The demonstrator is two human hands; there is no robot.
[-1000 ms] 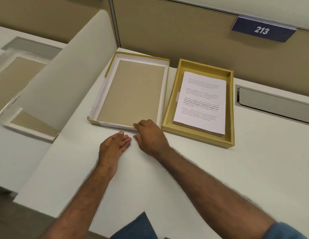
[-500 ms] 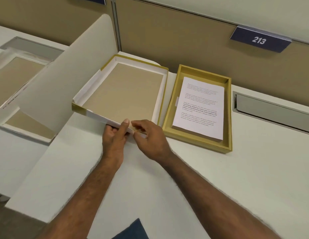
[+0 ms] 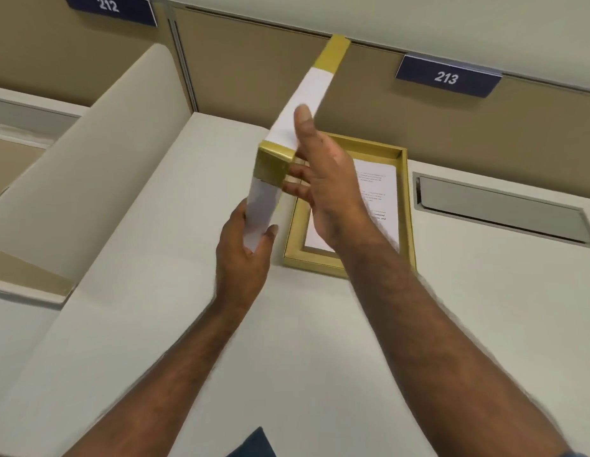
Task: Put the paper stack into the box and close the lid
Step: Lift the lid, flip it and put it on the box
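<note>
The gold box (image 3: 315,260) lies on the white desk with the printed paper stack (image 3: 381,192) inside it. The white lid with gold corners (image 3: 305,103) is raised on edge in the air, just left of the box and tilted toward it. My left hand (image 3: 245,249) grips the lid's near short side from below. My right hand (image 3: 323,179) holds the lid's long side, thumb on the white outer wall and fingers behind it, and covers part of the stack.
A curved white divider (image 3: 99,179) stands to the left of the desk. A recessed metal cable slot (image 3: 504,212) lies right of the box. Beige partition panels with signs 212 (image 3: 110,8) and 213 (image 3: 447,77) run along the back.
The lid has been lifted off the desk and turned up on its edge, swinging toward the box. Both hands rose with it, and the view tilted upward.
</note>
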